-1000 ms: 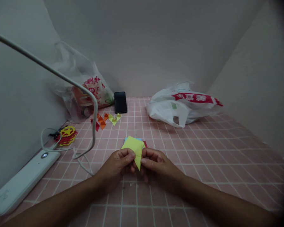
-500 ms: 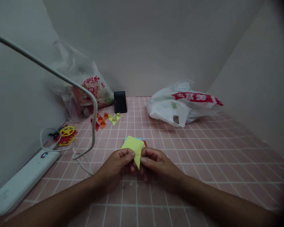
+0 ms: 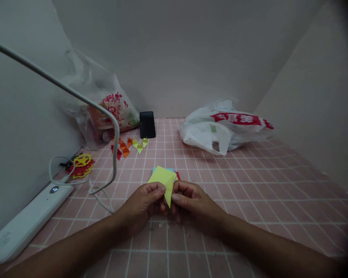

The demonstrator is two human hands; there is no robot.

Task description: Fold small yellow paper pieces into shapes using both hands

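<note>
A yellow folded sheet of origami paper is held between both hands, its narrow point toward me. My left hand pinches its left edge between thumb and fingers. On the other edge, the thumb and bent index finger of my right hand are closed on the paper. Just behind lie more paper sheets; a blue sheet and a red sheet peek out, partly covered. Whether the broad yellow part behind belongs to the held piece I cannot tell.
Small folded paper pieces in red, orange and yellow lie beyond, near a black phone. Plastic bags stand at the back left and back right. A white power strip-like device, cables and cut-out shapes occupy the left.
</note>
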